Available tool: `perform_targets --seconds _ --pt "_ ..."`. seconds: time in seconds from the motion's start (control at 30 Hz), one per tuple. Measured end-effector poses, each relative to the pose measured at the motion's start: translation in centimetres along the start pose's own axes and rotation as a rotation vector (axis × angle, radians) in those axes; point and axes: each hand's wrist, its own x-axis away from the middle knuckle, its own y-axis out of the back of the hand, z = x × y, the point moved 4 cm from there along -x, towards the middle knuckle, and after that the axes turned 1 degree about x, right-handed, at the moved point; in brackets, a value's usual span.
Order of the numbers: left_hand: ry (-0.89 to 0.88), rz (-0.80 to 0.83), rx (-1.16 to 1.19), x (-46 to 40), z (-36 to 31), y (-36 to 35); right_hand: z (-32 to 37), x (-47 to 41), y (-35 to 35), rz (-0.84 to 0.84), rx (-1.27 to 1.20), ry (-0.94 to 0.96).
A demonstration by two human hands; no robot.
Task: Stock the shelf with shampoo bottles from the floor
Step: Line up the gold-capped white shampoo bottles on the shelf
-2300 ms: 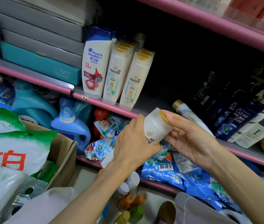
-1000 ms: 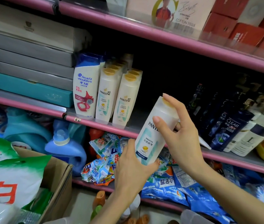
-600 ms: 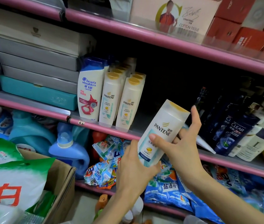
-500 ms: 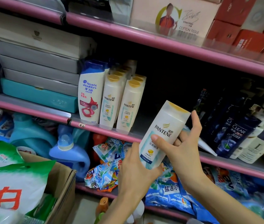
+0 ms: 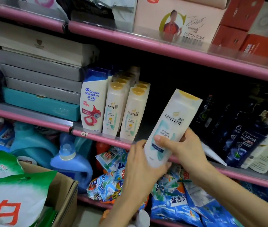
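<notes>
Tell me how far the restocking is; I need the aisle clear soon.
Done: Pantene rows stand on the shelf. In hand: both hands, left and right, hold a bottle at the shelf edge. Left: setting it down; floor bottles remain.

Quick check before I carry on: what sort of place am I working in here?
Most likely a small shop's toiletries aisle: pink-edged shelf with a handwritten price tag, rows of Pantene bottles, dark Clear bottles, and detergent bags below.

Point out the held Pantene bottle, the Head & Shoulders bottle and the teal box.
Held Pantene bottle (image 5: 173,122): head view, front label.
Head & Shoulders bottle (image 5: 92,102): head view, front label.
Teal box (image 5: 43,104): head view, front side.
</notes>
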Motion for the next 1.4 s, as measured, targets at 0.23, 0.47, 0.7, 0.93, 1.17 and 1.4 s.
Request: perform_targets --seconds 0.23,0.47,0.7,0.93,1.17,1.4 --pt "-0.011 -0.306 0.022 -3.1 1.1 2.6 -0.9 -7.0 1.2 -0.208 0.229 0.119" --pt "0.103 -0.388 -0.055 -4.8 2.3 1.3 -4.9 -11.4 0.7 -0.235 0.162 0.063" --pt "0.232 -0.522 -0.208 -5.7 3.3 0.6 -7.9 -12.0 0.8 -0.1 0.178 0.054" --pt "0.274 -0.582 -0.221 -6.0 3.8 0.1 -10.5 -13.1 0.4 -0.097 0.341 -0.035" --pt "0.305 -0.624 -0.165 -6.2 4.3 -0.2 -10.8 -17.3 -1.9 0.029 0.287 -0.015" --pt "0.319 -0.655 -0.141 -6.4 4.6 -0.5 -11.8 -19.9 -4.5 0.061 0.262 -0.038"
